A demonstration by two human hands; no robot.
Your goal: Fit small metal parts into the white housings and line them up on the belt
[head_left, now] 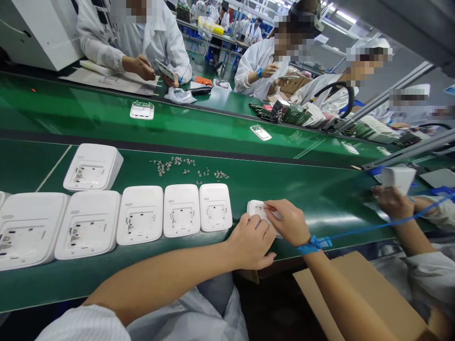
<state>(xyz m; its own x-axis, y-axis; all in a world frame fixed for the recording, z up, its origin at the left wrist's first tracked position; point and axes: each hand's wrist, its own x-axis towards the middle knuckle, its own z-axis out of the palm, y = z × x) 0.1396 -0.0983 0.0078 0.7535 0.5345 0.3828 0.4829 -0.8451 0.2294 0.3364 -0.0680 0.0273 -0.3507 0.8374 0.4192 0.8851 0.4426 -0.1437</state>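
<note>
Both hands are working one white shell, left hand curled against it, right hand pinching its top, no readable markings.

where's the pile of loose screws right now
In the head view, the loose screws lie scattered on the green conveyor belt, left of centre, just beyond the row of white housings and right of the lone white housing.
</note>
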